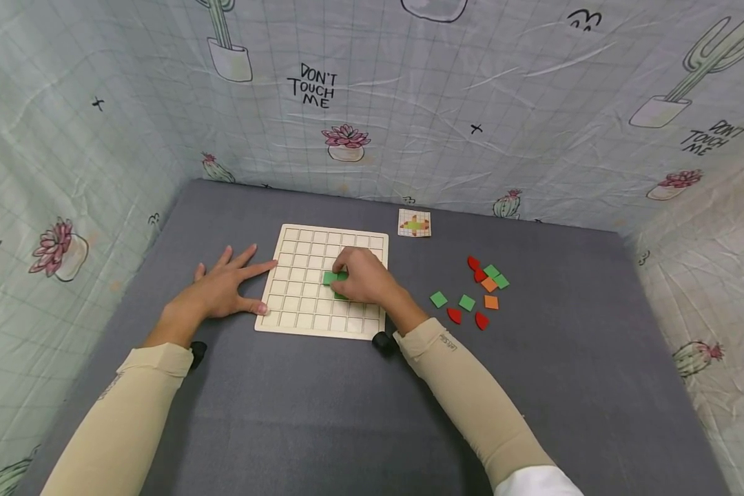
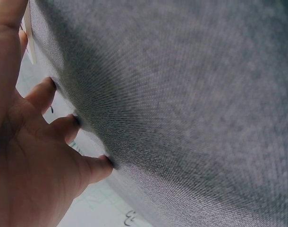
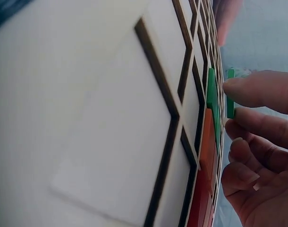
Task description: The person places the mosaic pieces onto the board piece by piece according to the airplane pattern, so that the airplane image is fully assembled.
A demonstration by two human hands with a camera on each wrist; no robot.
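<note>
Grey felt covers the surface (image 1: pixel 322 413). From the head view, the pale wooden grid board (image 1: pixel 297 306) lies at centre; the left hand (image 1: pixel 223 289) rests flat at its 9 o'clock edge, fingers spread. The right hand (image 1: pixel 362 275) pinches a green square tile (image 1: pixel 329 277) over the board. Loose green, orange and red tiles (image 1: pixel 474 289) lie at 3 o'clock.

Left wrist view: straight fingers (image 2: pixel 94 168) press the felt.

Right wrist view: thumb and forefinger clamp the green tile (image 3: pixel 230 94) just above the grid.

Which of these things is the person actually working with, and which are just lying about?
In use:
pale wooden grid board
green square tile
right hand
left hand

Lying about:
loose green, orange and red tiles
small pattern card
</note>
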